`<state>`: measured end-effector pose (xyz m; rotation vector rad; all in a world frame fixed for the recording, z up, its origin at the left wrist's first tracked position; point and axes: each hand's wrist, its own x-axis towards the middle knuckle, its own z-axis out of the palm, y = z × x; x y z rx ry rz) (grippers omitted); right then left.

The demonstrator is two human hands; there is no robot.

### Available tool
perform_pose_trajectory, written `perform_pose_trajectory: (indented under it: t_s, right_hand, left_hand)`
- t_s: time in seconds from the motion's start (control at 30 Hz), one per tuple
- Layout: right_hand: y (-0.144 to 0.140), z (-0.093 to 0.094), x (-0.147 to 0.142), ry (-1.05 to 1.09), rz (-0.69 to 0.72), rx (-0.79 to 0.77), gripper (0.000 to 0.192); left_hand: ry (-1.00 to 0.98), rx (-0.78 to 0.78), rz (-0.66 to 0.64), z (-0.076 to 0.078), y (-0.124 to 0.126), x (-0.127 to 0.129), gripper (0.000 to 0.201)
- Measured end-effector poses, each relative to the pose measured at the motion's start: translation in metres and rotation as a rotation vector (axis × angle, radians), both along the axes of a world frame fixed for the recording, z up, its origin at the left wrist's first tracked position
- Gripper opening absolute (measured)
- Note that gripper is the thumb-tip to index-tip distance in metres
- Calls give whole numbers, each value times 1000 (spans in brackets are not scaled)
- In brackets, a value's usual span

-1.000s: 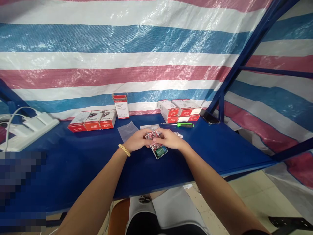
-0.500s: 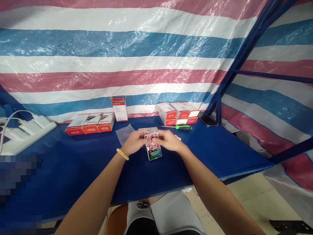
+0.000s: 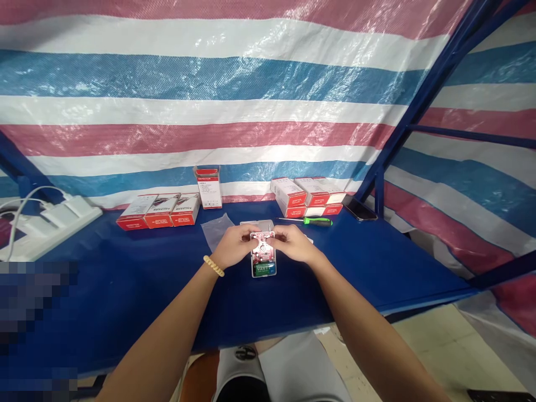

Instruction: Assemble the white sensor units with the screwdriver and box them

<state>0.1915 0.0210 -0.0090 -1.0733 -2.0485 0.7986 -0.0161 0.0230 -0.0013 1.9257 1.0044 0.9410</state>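
Note:
Between my two hands is an opened detector unit (image 3: 264, 257), a white casing with a red circuit board and a green battery at its near end. My left hand (image 3: 235, 244) grips its upper left side, thumb at the board's edge. On the upper right side, my right hand (image 3: 293, 242) holds it the same way, fingers curled behind. A pale flat piece (image 3: 262, 224) shows just beyond the unit, partly hidden by the hands. A clear plastic bag (image 3: 214, 230) lies by my left hand. Past my right hand rests a screwdriver (image 3: 316, 221) with a green and black handle.
Red and white boxes (image 3: 157, 215) stand in a row at the back left, with an upright opened box (image 3: 209, 190) beside them. More boxes (image 3: 307, 195) are stacked at the back right, near a phone (image 3: 360, 209). A power strip (image 3: 58, 223) with plugs sits far left on the blue table (image 3: 159, 296).
The detector unit has turned from slightly tilted to nearly straight, and both thumbs have moved apart from the board's middle toward its sides. The whole view has shifted slightly.

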Motion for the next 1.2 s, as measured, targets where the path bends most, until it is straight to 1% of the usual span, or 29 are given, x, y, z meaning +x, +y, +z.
perform_pose_trajectory:
  t_s: [0.23,0.43,0.57,0.7,0.8,0.87,0.93,1.0,1.07,1.1,1.13,1.17,1.2]
  right_hand:
    - [0,0,0,9,-15,4,33]
    - [-2,1,1,32,7,-17,35]
    - [-3,3,0,38,5,-43,40]
    - [-1,1,0,21,3,-43,40]
    - [0,0,1,24,-8,-49,40]
    - [-1,0,1,41,-23,-55,38]
    - [-5,3,0,40,-32,-43,39]
    - [-15,5,-3,-12,-50,0,49]
    - [-31,3,-9,-108,-114,68,71]
    - [-40,1,-11,-163,-164,100,83]
    - [-49,-2,-14,-204,-227,138,91]
    - [-57,-7,-15,-236,-268,157,93]
    - [-65,-11,-16,-254,-293,160,88]
  left_hand:
    - [-37,-23,-36,1,0,1,25]
    - [-15,-15,-37,-4,-1,1,30]
    - [-25,-7,-70,-7,-1,3,27]
    - [-34,-58,-93,-6,-2,3,20]
    - [-16,-38,-61,-5,-2,2,19]
    - [21,12,-1,-4,-2,2,19]
    - [102,90,71,-4,-2,2,18]
    - [196,171,125,-3,-3,3,20]
    - [270,212,131,-1,-5,3,34]
    - [296,222,117,1,-7,3,45]
    - [320,227,89,2,-8,2,55]
    - [344,228,43,3,-9,2,62]
    - [364,226,-16,4,-10,0,65]
